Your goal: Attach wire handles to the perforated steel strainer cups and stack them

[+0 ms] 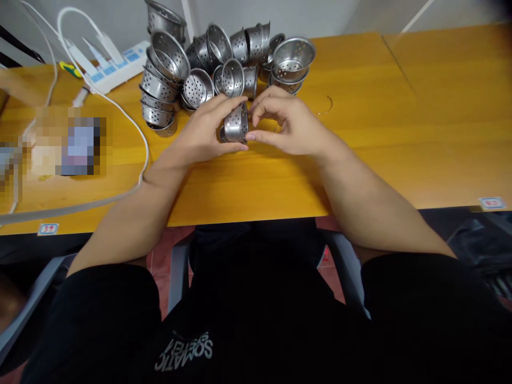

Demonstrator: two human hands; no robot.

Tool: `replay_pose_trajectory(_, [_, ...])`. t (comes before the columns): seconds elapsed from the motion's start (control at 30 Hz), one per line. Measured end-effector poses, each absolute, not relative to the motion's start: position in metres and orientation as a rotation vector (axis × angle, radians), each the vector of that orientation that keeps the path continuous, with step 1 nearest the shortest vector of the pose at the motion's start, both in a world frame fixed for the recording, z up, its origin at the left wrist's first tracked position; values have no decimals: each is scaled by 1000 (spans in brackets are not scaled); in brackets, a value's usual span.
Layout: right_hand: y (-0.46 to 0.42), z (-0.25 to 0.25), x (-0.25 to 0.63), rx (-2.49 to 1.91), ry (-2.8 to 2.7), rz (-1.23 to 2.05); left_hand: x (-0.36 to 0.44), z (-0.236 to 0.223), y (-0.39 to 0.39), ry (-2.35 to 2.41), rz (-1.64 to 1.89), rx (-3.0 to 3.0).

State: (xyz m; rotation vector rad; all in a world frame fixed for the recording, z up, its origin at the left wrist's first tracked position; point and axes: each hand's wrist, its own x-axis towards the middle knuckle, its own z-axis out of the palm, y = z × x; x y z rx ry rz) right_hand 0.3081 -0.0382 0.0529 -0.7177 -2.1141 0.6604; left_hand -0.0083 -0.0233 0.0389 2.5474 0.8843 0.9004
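Note:
My left hand (pixel 206 130) is wrapped around a small perforated metal sink strainer basket (pixel 236 124), which lies on its side just above the table with its rim to the right. My right hand (pixel 286 120) is at that rim, its thumb tip at the lower edge. The fingers of this hand are curled, with a gap between them and the thumb. Behind both hands, more strainer baskets stand and lie in a heap, including a tall nested stack (pixel 158 98) at left and wider ones (pixel 294 58) at right.
A thin curved wire (pixel 330 104) lies on the wooden table (pixel 400 144) right of my right hand. A white power strip (pixel 120 69) with plugs and a looping white cable (pixel 146 144) is at left. A blurred-out object (pixel 82 146) lies near the cable.

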Motion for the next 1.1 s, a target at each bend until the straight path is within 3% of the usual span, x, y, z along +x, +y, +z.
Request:
replay_pose_trajectory(0.23, [-41, 59, 311, -740, -2091, 695, -6, 40, -19, 878, 852, 2520])
replay_pose_trajectory(0.43, [-37, 69, 325, -637, -2064, 961, -5, 46, -31, 1010, 892, 2354])
replay_pose_trajectory(0.8, [-8, 55, 386, -1184, -2547, 677, 0, 36, -21, 1143, 989, 2259])
replay_pose_trajectory(1.1, [-55, 71, 321, -846, -2332, 567, 6, 27, -26, 1104, 901, 2236])
